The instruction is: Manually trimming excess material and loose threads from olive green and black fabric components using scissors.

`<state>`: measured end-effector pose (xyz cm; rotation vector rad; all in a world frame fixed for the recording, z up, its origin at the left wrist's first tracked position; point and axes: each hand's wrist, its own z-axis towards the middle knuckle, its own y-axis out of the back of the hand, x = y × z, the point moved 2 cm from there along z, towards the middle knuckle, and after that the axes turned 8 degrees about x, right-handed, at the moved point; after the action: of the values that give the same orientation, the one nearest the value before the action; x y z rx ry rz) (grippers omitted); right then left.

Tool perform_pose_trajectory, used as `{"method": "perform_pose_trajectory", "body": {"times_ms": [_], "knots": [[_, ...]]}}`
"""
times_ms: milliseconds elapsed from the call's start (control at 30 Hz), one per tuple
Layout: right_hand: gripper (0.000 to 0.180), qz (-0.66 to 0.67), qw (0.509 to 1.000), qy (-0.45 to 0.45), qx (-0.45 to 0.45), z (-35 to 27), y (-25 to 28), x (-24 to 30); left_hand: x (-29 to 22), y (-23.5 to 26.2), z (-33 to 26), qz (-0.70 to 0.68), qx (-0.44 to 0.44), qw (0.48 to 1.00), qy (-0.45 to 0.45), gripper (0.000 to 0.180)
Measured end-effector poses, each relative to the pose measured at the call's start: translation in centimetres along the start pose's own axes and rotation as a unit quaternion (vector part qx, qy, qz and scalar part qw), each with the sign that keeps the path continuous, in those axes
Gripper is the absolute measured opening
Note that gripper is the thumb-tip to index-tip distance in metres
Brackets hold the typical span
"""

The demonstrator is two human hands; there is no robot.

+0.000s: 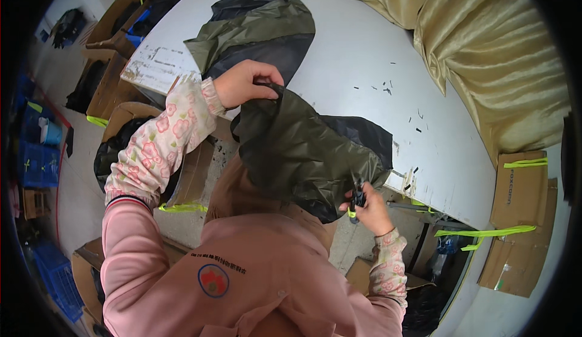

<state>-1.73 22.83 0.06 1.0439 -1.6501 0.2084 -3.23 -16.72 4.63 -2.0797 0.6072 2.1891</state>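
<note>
My left hand (247, 84) pinches the upper edge of a dark olive and black piece of thin, shiny fabric (300, 146). The fabric hangs over my lap and partly rests against the table's near edge. In my right hand (374, 212) is a pair of thread snips (357, 198) with dark handles and a bit of yellow-green on them. Their blades point up beside the fabric's lower right part; whether they touch it I cannot tell. A second olive and black fabric piece (260, 33) lies on the table beyond my left hand.
The white table (351, 52) has chipped edges and several small black scraps on its right side. A gold curtain (479, 46) hangs along the far right. Cardboard boxes with dark fabric (124, 137) stand at left; another carton (518, 191) is at right. Blue crates (39, 161) line the far left.
</note>
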Motion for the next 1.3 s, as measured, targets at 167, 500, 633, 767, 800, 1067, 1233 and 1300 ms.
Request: {"method": "perform_pose_trajectory", "body": {"times_ms": [167,500,633,767,800,1067,1233,1300], "knots": [[0.041,-0.195,0.975,0.066,-0.077,-0.6,-0.5,-1.8,-0.8,-1.3,0.2,0.003,0.037,0.999,-0.032,0.018],[0.041,-0.182,0.96,0.142,-0.161,2.2,1.3,2.7,-2.8,-3.5,-0.9,0.05,0.146,0.986,-0.057,0.03],[0.041,-0.076,0.966,0.213,-0.127,5.3,0.0,7.5,-3.0,-4.8,-1.3,-0.007,0.168,0.986,-0.023,0.027],[0.029,-0.034,0.973,0.227,-0.009,8.3,-1.6,8.7,-1.8,-5.4,-1.6,-0.027,0.155,0.987,-0.011,0.023],[0.026,-0.016,0.976,0.215,0.014,9.0,-1.9,8.1,-1.3,-5.5,-1.9,-0.027,0.152,0.988,-0.011,0.023],[0.021,0.024,0.982,0.177,0.055,9.2,-2.3,7.1,1.3,-7.8,-3.8,0.099,0.048,0.986,-0.124,0.037],[0.02,-0.019,0.987,0.147,0.062,8.2,-2.0,7.3,3.2,-9.3,-3.1,-0.009,0.02,0.999,-0.047,0.029],[0.024,-0.061,0.985,0.149,0.059,7.6,-1.7,7.7,3.6,-9.5,-3.0,-0.047,0.032,0.998,-0.033,0.026]]}}
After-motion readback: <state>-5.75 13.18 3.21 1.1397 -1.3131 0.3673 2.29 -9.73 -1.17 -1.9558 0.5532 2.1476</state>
